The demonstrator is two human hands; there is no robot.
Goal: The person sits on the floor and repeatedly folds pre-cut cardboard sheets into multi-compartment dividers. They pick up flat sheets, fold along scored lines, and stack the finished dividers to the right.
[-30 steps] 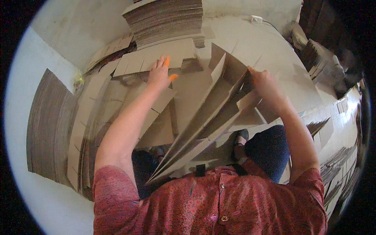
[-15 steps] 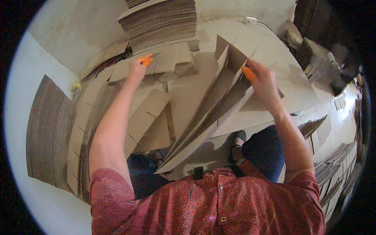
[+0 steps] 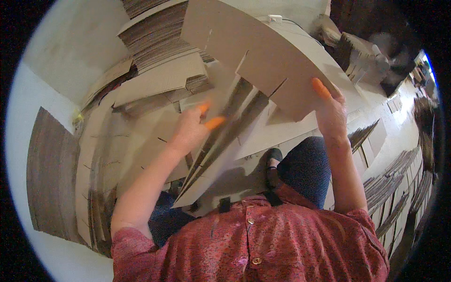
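Observation:
My right hand (image 3: pixel 331 113), an orange cover on its thumb, grips the right end of a long slotted cardboard sheet (image 3: pixel 263 51). The sheet slants up to the far left, and its near edge with cut slits meets the far ends of several upright cardboard strips (image 3: pixel 211 162). These strips spread apart at the far end and come together toward my waist. Just left of the strips is my left hand (image 3: pixel 190 129), blurred, with orange covers on two fingers. Its fingers are apart and nothing shows between them.
A low pile of cut cardboard (image 3: pixel 159 80) lies beyond my left hand, before a tall cardboard stack (image 3: pixel 157 35). More sheets lean at the left (image 3: pixel 54 174). Bundles of slotted cardboard (image 3: pixel 394 183) stand at the right. A white plug block (image 3: pixel 274 19) lies at the far edge.
My left hand has come from the low pile toward the upright strips. My right hand has moved slightly right and nearer, and the long slotted sheet now extends across the strips' far ends.

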